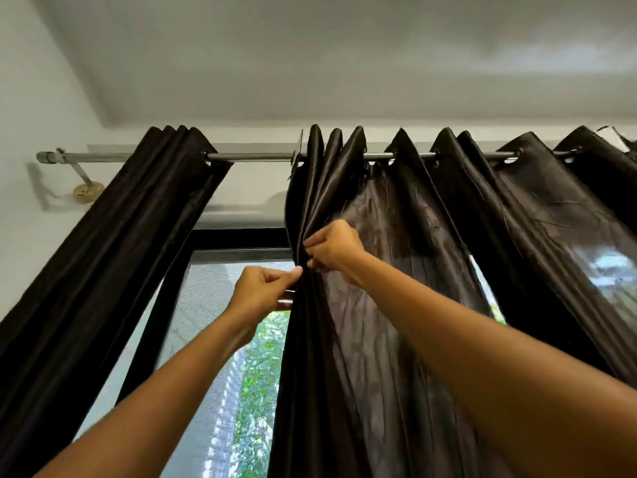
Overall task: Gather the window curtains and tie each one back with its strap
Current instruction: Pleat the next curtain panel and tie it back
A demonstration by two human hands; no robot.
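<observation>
Right curtain [396, 270] edge pinched by left hand [262, 291] fingers and right hand [332, 250] fingers; left curtain [113, 257] bunched.

Both curtains ran off the bottom edge: the left curtain [113, 257] and the right curtain [396, 305], whose folds hid the left hand's fingers [293, 276].

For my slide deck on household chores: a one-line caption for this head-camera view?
Both hands, left and right, pinch the right curtain's leading edge, gathering it along the rod.
</observation>
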